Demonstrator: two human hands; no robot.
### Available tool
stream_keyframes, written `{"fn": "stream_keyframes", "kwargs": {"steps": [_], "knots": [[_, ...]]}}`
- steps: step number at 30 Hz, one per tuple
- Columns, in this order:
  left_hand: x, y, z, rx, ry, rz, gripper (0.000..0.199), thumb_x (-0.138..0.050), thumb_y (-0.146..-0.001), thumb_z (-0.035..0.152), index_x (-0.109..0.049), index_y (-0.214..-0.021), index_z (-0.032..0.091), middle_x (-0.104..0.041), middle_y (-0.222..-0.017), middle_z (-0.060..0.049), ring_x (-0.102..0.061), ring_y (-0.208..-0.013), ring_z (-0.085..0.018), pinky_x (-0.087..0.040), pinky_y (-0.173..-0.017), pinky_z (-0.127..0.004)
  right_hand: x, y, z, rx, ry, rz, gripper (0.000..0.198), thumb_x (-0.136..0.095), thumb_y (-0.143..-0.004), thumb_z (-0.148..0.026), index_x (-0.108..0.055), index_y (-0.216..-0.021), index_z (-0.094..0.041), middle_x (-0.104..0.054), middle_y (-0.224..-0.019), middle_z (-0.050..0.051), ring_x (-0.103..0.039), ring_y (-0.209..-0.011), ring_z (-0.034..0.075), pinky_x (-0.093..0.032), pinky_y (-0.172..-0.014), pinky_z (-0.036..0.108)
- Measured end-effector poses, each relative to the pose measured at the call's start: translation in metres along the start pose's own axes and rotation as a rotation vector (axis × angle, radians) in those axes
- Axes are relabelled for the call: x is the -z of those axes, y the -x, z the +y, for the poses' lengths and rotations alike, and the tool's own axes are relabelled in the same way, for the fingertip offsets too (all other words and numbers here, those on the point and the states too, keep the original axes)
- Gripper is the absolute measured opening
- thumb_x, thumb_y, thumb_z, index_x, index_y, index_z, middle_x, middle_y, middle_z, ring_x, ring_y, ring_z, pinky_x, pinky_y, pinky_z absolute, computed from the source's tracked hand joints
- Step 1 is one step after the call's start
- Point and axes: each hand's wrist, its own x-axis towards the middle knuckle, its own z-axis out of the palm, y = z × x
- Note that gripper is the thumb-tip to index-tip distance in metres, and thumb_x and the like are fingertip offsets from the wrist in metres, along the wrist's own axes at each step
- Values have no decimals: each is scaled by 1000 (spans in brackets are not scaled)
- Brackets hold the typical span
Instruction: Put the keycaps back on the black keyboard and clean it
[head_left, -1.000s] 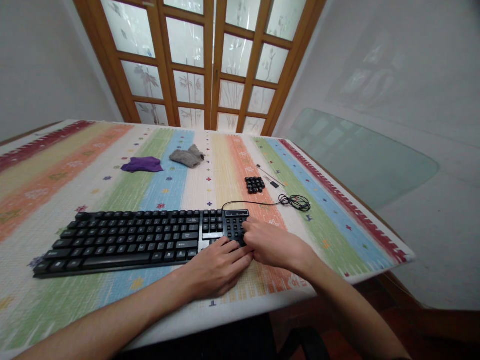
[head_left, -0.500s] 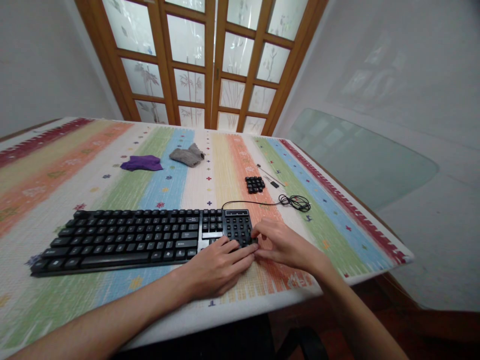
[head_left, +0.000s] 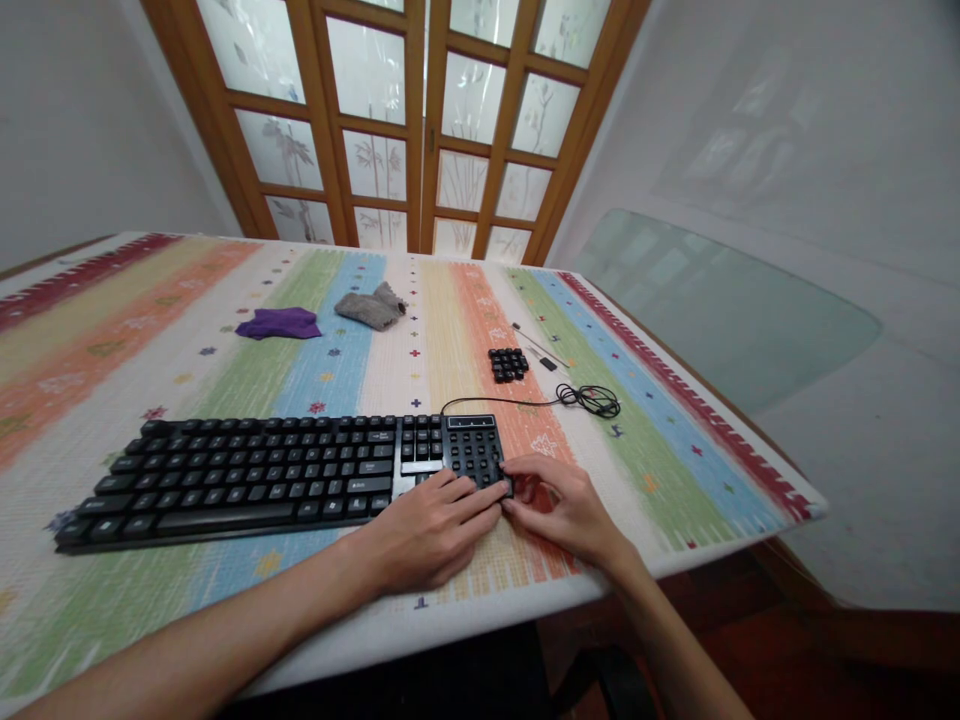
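Note:
A black computer keyboard (head_left: pixel 259 478) lies along the near side of the table. On its number pad (head_left: pixel 470 448) the upper keys are bare stems without caps. My left hand (head_left: pixel 433 525) rests over the lower part of that pad, its fingers stretched out toward the right corner. At this corner my right hand (head_left: pixel 561 508) has thumb and forefinger closed in on the keyboard's edge; what lies between the tips is too small to make out. A tight cluster of loose black keycaps (head_left: pixel 508 365) sits beyond the pad.
A coiled black cable (head_left: pixel 590 401) runs from the keyboard's back. Beside the keycaps lie a thin rod (head_left: pixel 546 347) and a small black piece (head_left: pixel 549 364). Farther back are a purple cloth (head_left: pixel 279 323) and a grey cloth (head_left: pixel 371 308). A striped tablecloth (head_left: pixel 450 300) covers the table.
My right hand has shifted slightly, its forefinger and thumb now a little more apart at the pad's corner. The left hand stays on the pad. The whole view has moved a little.

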Motion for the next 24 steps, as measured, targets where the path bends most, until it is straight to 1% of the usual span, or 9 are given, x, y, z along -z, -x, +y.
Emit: {"fn": "stream_keyframes", "kwargs": {"steps": [2, 6, 8, 11, 12, 14, 18, 24], "knots": [[0, 0, 0, 0, 1, 14, 30, -54, -93, 18, -61, -121, 8, -60, -139, -15, -59, -98, -25, -51, -84, -41, -1, 2, 0, -18, -12, 11, 28, -68, -88, -22, -66, -115, -17, -71, -96, 7, -65, -70, 15, -57, -66, 27], [0, 0, 1, 11, 17, 57, 23, -50, -95, 14, -64, -112, 8, -64, -132, -15, -60, -95, -24, -52, -82, -38, -2, 2, 1, -4, -17, 17, 26, -67, -88, -22, -66, -114, -17, -72, -102, 8, -65, -68, 13, -58, -65, 27], [0, 0, 1, 11, 28, 76, 22, -49, -95, 12, -65, -109, 8, -65, -130, -16, -60, -94, -24, -53, -82, -37, -2, 2, 2, 29, -2, 30, 23, -66, -88, -21, -67, -111, -17, -72, -107, 10, -68, -75, 15, -60, -67, 28], [0, 0, 2, 16, 46, 107, 21, -48, -95, 11, -66, -105, 7, -66, -125, -17, -59, -94, -25, -54, -82, -38, -2, 1, 1, 87, 50, 48, 18, -66, -87, -18, -68, -105, -17, -73, -111, 13, -71, -94, 21, -62, -80, 34], [0, 1, 2, 19, 52, 119, 21, -47, -96, 11, -66, -104, 7, -67, -123, -17, -59, -94, -25, -55, -82, -38, -1, 1, 0, 103, 75, 44, 17, -66, -87, -18, -69, -104, -17, -73, -110, 13, -71, -98, 22, -61, -84, 36], [0, 1, 2, 27, 62, 144, 21, -46, -96, 11, -67, -102, 7, -68, -119, -17, -60, -94, -24, -55, -82, -37, 0, 0, -3, 129, 128, 19, 16, -64, -88, -16, -70, -103, -17, -73, -110, 13, -71, -100, 22, -61, -88, 39], [-2, 2, 2, 31, 66, 176, 21, -46, -96, 9, -67, -99, 7, -68, -116, -16, -60, -93, -24, -55, -83, -37, 4, -4, -9, 166, 198, -38, 19, -61, -90, -13, -71, -105, -16, -72, -112, 15, -70, -102, 23, -61, -90, 41], [-5, 4, 2, 33, 66, 161, 20, -47, -95, 10, -67, -100, 7, -68, -114, -17, -61, -94, -24, -56, -83, -38, 8, -9, -13, 191, 267, -107, 21, -59, -88, -9, -70, -105, -16, -71, -111, 14, -70, -100, 24, -62, -86, 40]]}}
